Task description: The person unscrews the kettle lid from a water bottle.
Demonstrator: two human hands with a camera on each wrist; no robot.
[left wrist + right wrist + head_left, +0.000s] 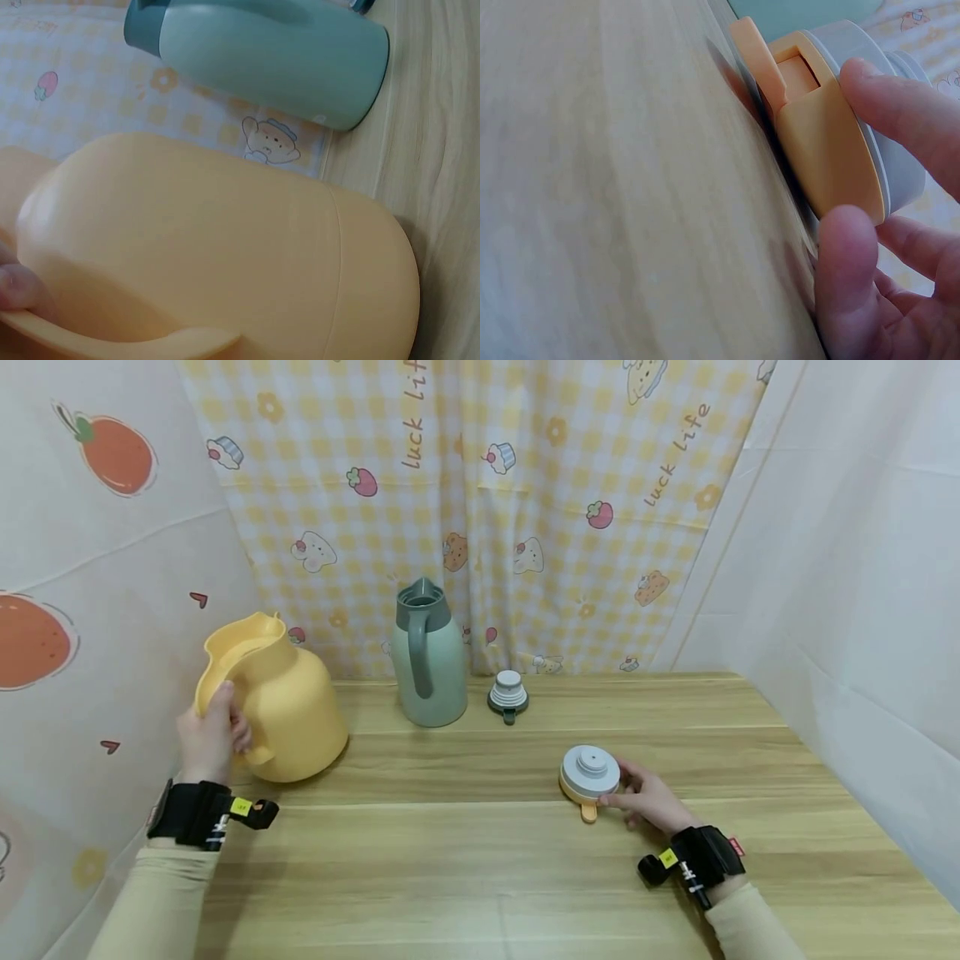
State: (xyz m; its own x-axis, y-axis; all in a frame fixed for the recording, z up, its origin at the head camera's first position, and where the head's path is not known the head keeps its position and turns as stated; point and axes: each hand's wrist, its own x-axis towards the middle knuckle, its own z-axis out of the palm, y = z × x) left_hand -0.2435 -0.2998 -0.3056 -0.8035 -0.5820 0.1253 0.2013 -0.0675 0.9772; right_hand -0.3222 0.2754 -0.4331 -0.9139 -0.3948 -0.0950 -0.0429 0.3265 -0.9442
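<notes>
A yellow jug (303,710) with an open top stands at the left of the table. My left hand (212,735) grips its handle, fingers curled round it; part of that hand also shows at the edge of the left wrist view. To the right, a lid (590,770) lies upside down, its yellow cap (829,157) against the table and its grey stopper side up. A small yellow tab (588,812) sticks out from it toward me. My right hand (656,803) holds this lid at its right edge between thumb and fingers.
A green thermos jug (438,668) stands upright at the back, its top open and its handle toward me. Beside it sits a dark green lid (508,695), grey stopper side up. A checked curtain (540,527) hangs behind the wooden table (420,860); white cloth walls flank it.
</notes>
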